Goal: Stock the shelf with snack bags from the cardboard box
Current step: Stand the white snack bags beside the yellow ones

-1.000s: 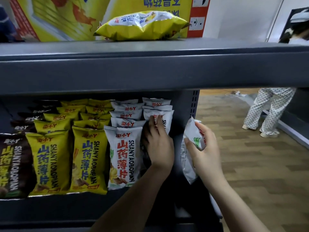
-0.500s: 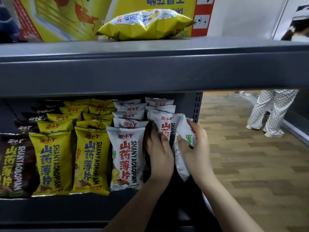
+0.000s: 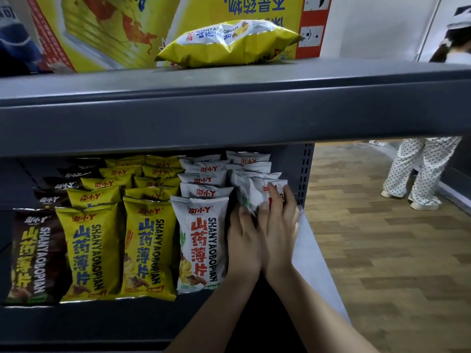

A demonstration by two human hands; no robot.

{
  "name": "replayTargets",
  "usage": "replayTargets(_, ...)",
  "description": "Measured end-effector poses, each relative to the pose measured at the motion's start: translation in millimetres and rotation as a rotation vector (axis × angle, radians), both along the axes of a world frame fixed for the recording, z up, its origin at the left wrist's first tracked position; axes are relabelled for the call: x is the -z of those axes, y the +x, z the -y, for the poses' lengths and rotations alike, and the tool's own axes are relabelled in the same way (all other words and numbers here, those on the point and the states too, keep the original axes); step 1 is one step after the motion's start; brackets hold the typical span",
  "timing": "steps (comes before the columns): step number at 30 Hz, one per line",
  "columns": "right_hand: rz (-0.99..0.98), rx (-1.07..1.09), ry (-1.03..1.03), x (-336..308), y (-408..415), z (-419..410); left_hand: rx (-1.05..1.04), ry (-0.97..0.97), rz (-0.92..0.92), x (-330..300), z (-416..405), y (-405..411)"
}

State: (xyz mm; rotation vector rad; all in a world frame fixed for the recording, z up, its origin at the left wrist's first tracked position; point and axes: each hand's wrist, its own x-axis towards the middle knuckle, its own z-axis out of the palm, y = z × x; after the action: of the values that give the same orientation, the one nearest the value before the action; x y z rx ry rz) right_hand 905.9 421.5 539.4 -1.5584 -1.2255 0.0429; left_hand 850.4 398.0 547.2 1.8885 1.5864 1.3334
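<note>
Fingers, right hand [image 3: 279, 225]: extended, close together, laid flat vs. front of white snack bag [image 3: 257, 192]; thumb side toward left hand.
Fingers, left hand [image 3: 243, 240]: straight, together, pressed on left edge of same bag; tips partly hidden behind right hand.
Hands, relation: side by side, touching along inner edges.
White snack bag: upright, front of far-right row on lower shelf [image 3: 153, 319]; more white bags stacked behind it.
Adjacent row: white bag w/ red lettering [image 3: 200, 248] at front, just left of left hand.
Further left: two rows yellow bags [image 3: 147, 250], then dark brown bags [image 3: 33, 256] at left end.
Upper shelf [image 3: 229, 108]: one yellow snack bag [image 3: 229, 44] lying flat, touching or just in front of cardboard box [image 3: 114, 29], yellow print.
Background: 2nd person in dotted trousers [image 3: 418, 171] standing on wood floor [image 3: 382, 250], right side, well apart from shelf.
</note>
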Motion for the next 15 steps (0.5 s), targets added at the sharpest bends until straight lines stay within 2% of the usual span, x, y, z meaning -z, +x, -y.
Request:
replayTargets(2,-0.164,-0.084,0.087,0,2,1,0.011,-0.003,-0.023,-3,-1,1)
replayTargets(4,-0.467,-0.22,0.152,-3,7,5,-0.092,-0.031,0.104,-8,-5,1)
replayTargets(5,-0.584,-0.293,0.149,-3,12,6,-0.132,-0.026,0.189,-11,-7,0)
replayTargets(6,-0.647,-0.35,0.119,-3,17,7,-0.198,0.007,0.188,-9,-9,2)
replayTargets(9,-0.565,-0.485,-0.005,0,24,5,-0.073,-0.188,0.269,-11,-8,9)
replayTargets(13,-0.433,-0.493,0.031,5,15,1,-0.079,-0.293,0.439,-12,-17,13)
replayTargets(15,-0.452,-0.536,0.064,5,15,0,-0.108,-0.323,0.419,-11,-25,14)
